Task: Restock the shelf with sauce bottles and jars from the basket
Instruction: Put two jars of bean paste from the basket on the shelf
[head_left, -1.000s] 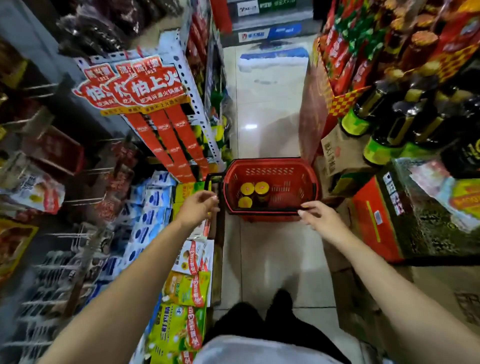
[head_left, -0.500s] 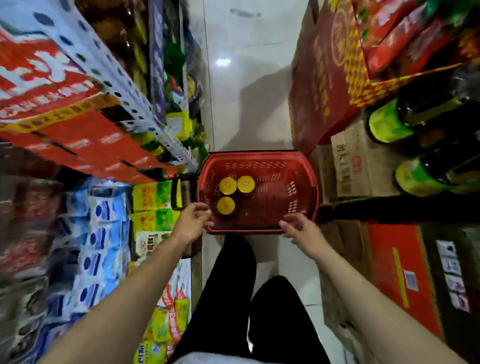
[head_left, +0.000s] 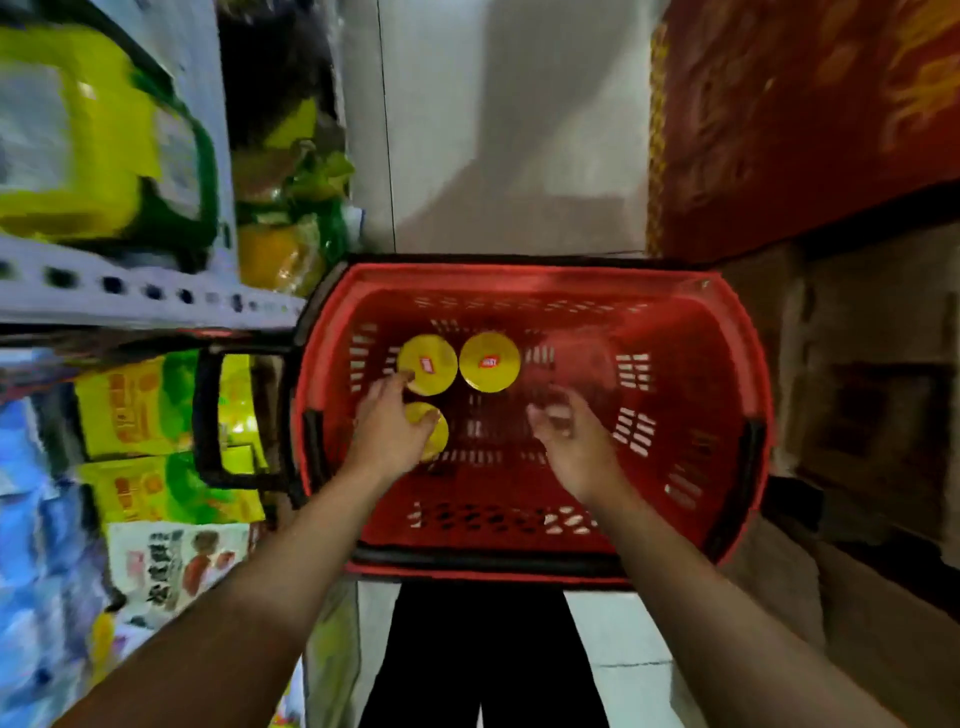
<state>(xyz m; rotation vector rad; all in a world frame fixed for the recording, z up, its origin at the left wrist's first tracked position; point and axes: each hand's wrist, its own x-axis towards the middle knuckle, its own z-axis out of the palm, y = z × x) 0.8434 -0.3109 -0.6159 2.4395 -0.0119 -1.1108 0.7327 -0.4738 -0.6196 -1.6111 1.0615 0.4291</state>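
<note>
A white perforated metal shelf (head_left: 130, 291) runs down the left, stocked with glossy yellow-green packets (head_left: 156, 405); their print is too blurred to read. Opposite it stands a red carton (head_left: 805, 130) with an orange pattern, above brown cardboard boxes (head_left: 872, 389). Between them, on the pale tiled floor (head_left: 493, 130), sits the red slotted plastic basket (head_left: 696, 364) with its black handle (head_left: 208, 415) folded out to the left.

Half a second ago both hands were at its near rim; now they are down inside it. The left hand (head_left: 387, 434) lies over the nearest jar (head_left: 440, 439), fingers spread, one touching the next lid; a grip cannot be confirmed. The right hand (head_left: 571, 441) hovers with fingers loosely curled, holding nothing.

Two more jars (head_left: 489, 361) stand side by side, with round yellow lids and small illegible red labels.
</note>
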